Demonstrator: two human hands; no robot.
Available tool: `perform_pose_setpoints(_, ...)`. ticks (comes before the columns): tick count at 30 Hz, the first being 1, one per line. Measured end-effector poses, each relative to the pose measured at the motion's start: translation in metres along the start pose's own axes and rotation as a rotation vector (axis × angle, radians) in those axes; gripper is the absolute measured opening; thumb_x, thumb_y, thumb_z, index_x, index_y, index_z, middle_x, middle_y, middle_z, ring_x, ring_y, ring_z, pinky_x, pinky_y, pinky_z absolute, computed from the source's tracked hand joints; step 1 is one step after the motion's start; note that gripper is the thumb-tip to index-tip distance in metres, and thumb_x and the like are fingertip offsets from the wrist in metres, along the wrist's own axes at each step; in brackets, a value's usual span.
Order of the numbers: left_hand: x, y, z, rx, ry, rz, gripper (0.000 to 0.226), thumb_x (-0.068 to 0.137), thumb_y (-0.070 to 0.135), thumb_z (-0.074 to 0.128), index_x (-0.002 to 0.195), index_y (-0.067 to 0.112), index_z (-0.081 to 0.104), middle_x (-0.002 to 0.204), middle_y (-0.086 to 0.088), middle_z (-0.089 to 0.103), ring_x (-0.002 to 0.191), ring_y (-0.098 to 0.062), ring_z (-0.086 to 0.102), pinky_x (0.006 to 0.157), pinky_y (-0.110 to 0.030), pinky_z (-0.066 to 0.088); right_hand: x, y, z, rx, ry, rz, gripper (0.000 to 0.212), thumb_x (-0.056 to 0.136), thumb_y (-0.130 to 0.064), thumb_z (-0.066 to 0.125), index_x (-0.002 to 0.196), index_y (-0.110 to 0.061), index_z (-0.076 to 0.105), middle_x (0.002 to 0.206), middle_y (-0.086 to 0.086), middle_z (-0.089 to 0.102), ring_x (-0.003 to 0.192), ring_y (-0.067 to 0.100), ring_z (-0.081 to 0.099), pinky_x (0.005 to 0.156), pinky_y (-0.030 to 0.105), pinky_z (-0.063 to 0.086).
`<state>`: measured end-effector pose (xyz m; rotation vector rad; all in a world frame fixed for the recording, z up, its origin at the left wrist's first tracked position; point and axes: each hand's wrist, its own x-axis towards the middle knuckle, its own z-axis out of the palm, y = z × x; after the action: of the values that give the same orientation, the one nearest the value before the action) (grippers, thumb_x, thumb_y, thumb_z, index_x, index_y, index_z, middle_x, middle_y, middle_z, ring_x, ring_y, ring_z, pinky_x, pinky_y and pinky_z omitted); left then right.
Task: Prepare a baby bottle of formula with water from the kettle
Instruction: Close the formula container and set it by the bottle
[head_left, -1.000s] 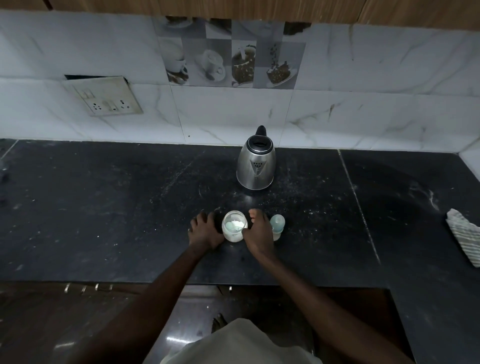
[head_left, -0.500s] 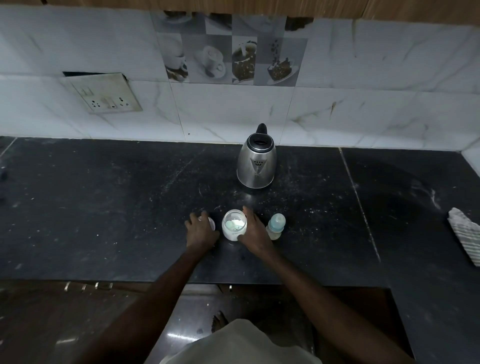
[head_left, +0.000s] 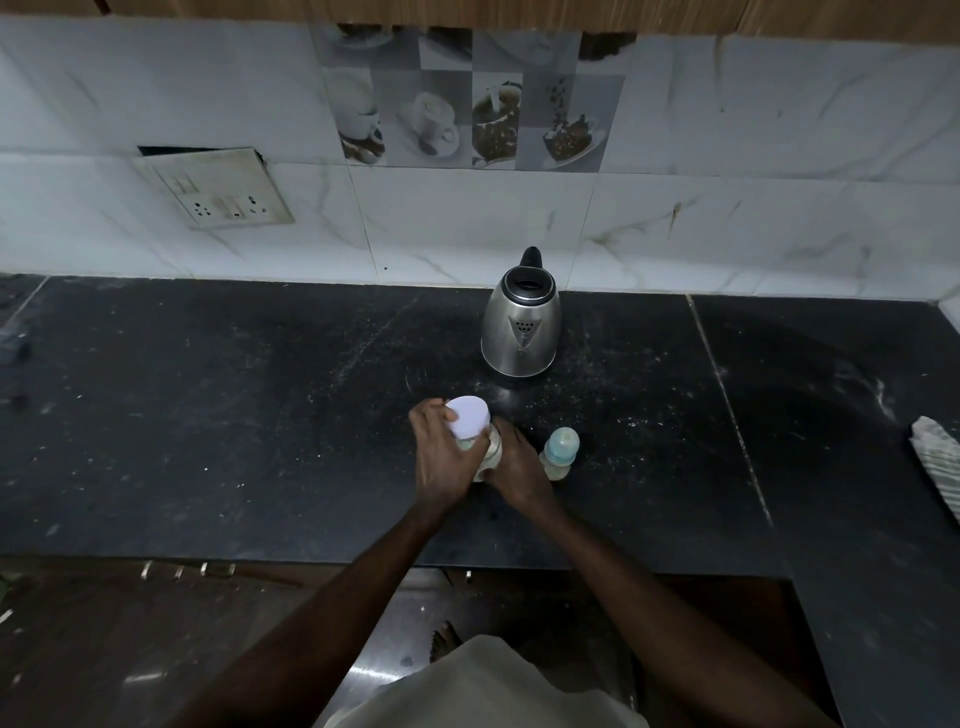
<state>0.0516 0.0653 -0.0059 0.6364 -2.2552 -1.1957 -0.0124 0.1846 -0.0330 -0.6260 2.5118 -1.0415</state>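
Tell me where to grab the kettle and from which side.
On the kettle, the black handle looks best, reached from above over the lid: it rises at the back, on the far side, while the spout faces the person.

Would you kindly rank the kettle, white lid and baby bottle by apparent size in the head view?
1. kettle, clearly largest.
2. baby bottle and white lid: alike; lid held nearer the camera, so unranked.

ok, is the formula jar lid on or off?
Not seated. The left hand holds the white lid tilted over the jar; a gap at its near edge shows the contents. The right hand grips it.
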Motion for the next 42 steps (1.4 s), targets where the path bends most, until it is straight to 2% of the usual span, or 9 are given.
perform_pose_setpoints(3,-0.009,-0.005,0.003,-0.013,-0.068,0.046,0.056,0.079,0.034,0.087,0.113,0.012,0.049,0.132,-0.007,0.042,0.116,-0.012,0.048,0.094,-0.018,0.041,-0.002,-0.002,-0.001,0.031,0.029,-0.012,0.072,0.080,-0.028,0.083,0.143,-0.013,0.052,0.140,0.003,0.060,0.129,0.018,0.056,0.104,0.025,0.041)
perform_pose_setpoints(6,-0.012,-0.009,0.004,-0.010,-0.133,0.080,0.065,0.077,0.033,0.088,0.124,0.008,0.050,0.127,-0.005,0.044,0.114,-0.014,0.050,0.094,-0.020,0.046,-0.003,-0.004,-0.002,0.069,0.050,-0.006,0.065,0.083,-0.036,0.076,0.142,-0.018,0.054,0.138,-0.003,0.062,0.126,0.013,0.059,0.106,0.034,0.049)
perform_pose_setpoints(12,-0.013,-0.020,0.004,0.045,-0.211,0.112,0.059,0.077,0.033,0.088,0.116,0.010,0.050,0.133,-0.003,0.042,0.117,-0.010,0.048,0.090,-0.007,0.041,-0.004,-0.005,-0.006,0.018,-0.007,0.072,0.087,0.089,-0.021,0.076,0.160,-0.011,0.029,0.154,0.010,0.051,0.140,0.026,0.050,0.114,0.039,0.042)
perform_pose_setpoints(17,-0.011,-0.023,0.003,0.058,-0.251,0.113,0.057,0.077,0.028,0.088,0.115,0.009,0.051,0.133,-0.003,0.044,0.115,-0.009,0.048,0.087,0.001,0.034,-0.003,-0.008,-0.010,-0.023,-0.033,0.060,0.090,0.087,-0.014,0.073,0.162,-0.008,0.023,0.158,0.016,0.043,0.145,0.032,0.043,0.118,0.043,0.037)
perform_pose_setpoints(25,-0.006,-0.029,0.000,0.023,-0.269,0.152,0.071,0.076,0.023,0.090,0.131,0.008,0.047,0.139,-0.005,0.047,0.126,-0.014,0.049,0.105,-0.028,0.044,0.000,-0.022,-0.028,-0.056,-0.079,-0.078,0.086,0.084,-0.013,0.072,0.160,-0.016,0.032,0.162,0.007,0.036,0.148,0.021,0.038,0.119,0.031,0.033)
perform_pose_setpoints(28,-0.005,-0.036,0.000,0.033,-0.322,0.094,0.095,0.074,0.028,0.091,0.148,0.007,0.034,0.150,-0.009,0.037,0.138,-0.014,0.040,0.113,-0.029,0.040,0.005,-0.028,-0.031,-0.124,-0.154,-0.163,0.087,0.085,-0.014,0.073,0.160,-0.016,0.031,0.166,0.003,0.028,0.153,0.017,0.028,0.123,0.025,0.025)
perform_pose_setpoints(30,-0.003,-0.040,0.001,0.050,-0.389,0.025,0.112,0.075,0.034,0.090,0.158,0.010,0.020,0.160,-0.011,0.030,0.145,-0.014,0.033,0.118,-0.033,0.035,0.007,-0.031,-0.032,-0.192,-0.185,-0.203,0.088,0.085,-0.020,0.077,0.160,-0.016,0.031,0.167,0.004,0.028,0.152,0.019,0.028,0.124,0.032,0.028)
perform_pose_setpoints(34,0.001,-0.034,-0.003,0.029,-0.496,-0.116,0.125,0.075,0.038,0.089,0.162,0.026,0.000,0.162,-0.007,0.037,0.141,-0.022,0.045,0.107,-0.029,0.040,0.011,-0.036,-0.038,-0.292,-0.230,-0.268,0.086,0.083,-0.018,0.079,0.157,-0.009,0.036,0.162,0.011,0.035,0.150,0.026,0.033,0.122,0.041,0.033)
perform_pose_setpoints(42,0.004,-0.031,-0.003,0.077,-0.473,-0.188,0.129,0.066,0.034,0.096,0.161,0.017,0.010,0.152,-0.011,0.051,0.132,-0.031,0.056,0.098,-0.029,0.046,0.021,-0.047,-0.048,-0.427,-0.264,-0.271,0.082,0.081,-0.020,0.078,0.154,-0.013,0.042,0.149,0.011,0.047,0.138,0.026,0.044,0.113,0.033,0.035)
